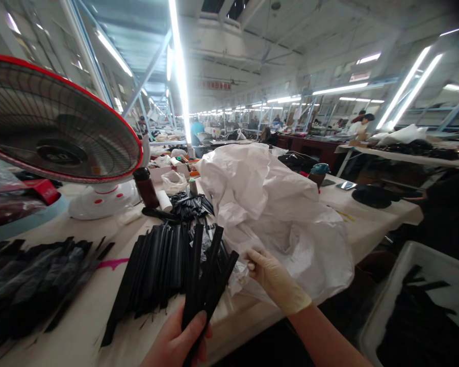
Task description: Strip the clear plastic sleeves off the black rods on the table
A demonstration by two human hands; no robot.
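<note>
My left hand (181, 341), bare, is closed round the lower ends of a bunch of long black strips (208, 270) that fan upward above the table edge. A pile of more black strips (156, 265) lies flat on the white table (80, 326) just behind them. My right hand (271, 278) wears a pale glove and pinches the edge of a large white plastic bag (275, 214) that is heaped on the table to the right.
A red-rimmed fan (53, 122) stands at the left. Dark strips (26, 285) lie at the near left. A brown bottle (145, 186), a white roll (163, 200) and a teal-lidded jar (319, 173) stand further back. A white bin (424, 300) holds black pieces at lower right. People work far behind.
</note>
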